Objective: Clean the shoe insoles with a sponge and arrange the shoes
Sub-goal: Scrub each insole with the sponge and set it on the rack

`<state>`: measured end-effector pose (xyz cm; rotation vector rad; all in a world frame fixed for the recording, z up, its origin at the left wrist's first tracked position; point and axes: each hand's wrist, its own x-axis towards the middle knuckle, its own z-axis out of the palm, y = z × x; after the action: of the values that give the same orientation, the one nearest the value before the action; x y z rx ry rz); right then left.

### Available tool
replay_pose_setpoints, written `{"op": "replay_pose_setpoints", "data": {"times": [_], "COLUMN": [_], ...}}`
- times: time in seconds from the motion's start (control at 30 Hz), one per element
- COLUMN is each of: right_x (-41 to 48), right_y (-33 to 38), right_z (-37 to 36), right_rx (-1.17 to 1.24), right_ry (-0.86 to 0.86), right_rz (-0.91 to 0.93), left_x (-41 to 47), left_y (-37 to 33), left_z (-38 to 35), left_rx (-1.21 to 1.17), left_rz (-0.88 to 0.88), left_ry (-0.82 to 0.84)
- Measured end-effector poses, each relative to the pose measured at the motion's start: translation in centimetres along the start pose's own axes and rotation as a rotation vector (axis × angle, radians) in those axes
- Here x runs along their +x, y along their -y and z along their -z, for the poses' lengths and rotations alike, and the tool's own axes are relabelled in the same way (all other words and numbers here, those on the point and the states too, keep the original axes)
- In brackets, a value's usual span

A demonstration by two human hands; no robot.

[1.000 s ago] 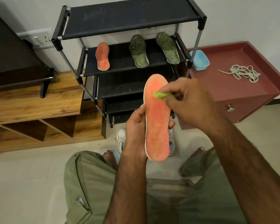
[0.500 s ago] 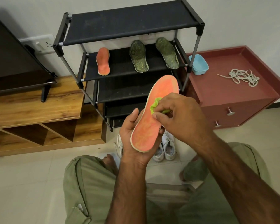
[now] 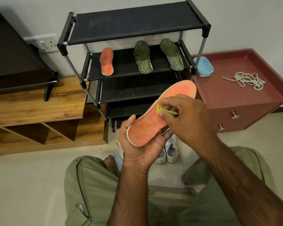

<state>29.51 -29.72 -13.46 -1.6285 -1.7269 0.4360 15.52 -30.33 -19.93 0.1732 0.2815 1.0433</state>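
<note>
My left hand [image 3: 142,144] cradles the orange insole [image 3: 147,129] from below, thumb and fingers curled round its heel end, in the air before the shoe rack [image 3: 137,25]. My right hand [image 3: 186,118] pinches the green sponge [image 3: 160,109] against its middle. I judge this the last one: a second orange insole [image 3: 106,61] and two green insoles [image 3: 142,57] already lie on the rack's second shelf. The white sneakers [image 3: 171,150] on the floor are not yet arranged.

Orange insole [image 3: 153,126] mottled; sponge [image 3: 160,108] lime green; shelf insoles [image 3: 142,58] dark green, patterned; tub [image 3: 203,66] light blue.
</note>
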Motion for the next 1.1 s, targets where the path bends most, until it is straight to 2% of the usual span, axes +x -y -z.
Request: {"op": "replay_pose_setpoints", "data": {"times": [0.1,0.23,0.4,0.53,0.7,0.83,0.97,1.0,1.1], "right_x": [0.5,0.7,-0.3,0.3,-1.0,-0.2,-0.8,-0.5,0.1], "right_y": [-0.2,0.4,1.3,0.8,1.9,1.5,2.0,1.6,0.4], "right_z": [0.3,0.3,-0.4,-0.4,-1.5,-1.4,-1.4,-1.2,-0.8], "right_rx": [-0.017,-0.054,0.02,-0.007,0.052,0.031,0.035,0.037,0.05], "right_ry": [0.038,-0.003,0.241,0.042,0.204,0.062,0.226,0.216,0.035], "right_rz": [-0.022,-0.08,-0.017,-0.116,-0.038,-0.108,-0.026,-0.047,-0.122], "left_x": [0.1,0.3,0.0,0.1,-0.1,0.0,-0.1,-0.1,0.1], "left_y": [0.2,0.4,0.2,0.5,0.2,0.3,0.0,0.0,0.1], "left_z": [0.2,-0.4,0.2,-0.2,0.4,0.1,0.3,0.3,-0.4], "left_rx": [-0.034,-0.028,-0.002,0.007,0.024,0.034,0.047,0.049,0.049], "left_rz": [0.011,0.009,0.034,0.025,0.048,0.042,0.059,0.05,0.031], "left_ry": [0.002,-0.041,-0.082,-0.122,-0.165,-0.183,-0.184,-0.175,-0.15]}}
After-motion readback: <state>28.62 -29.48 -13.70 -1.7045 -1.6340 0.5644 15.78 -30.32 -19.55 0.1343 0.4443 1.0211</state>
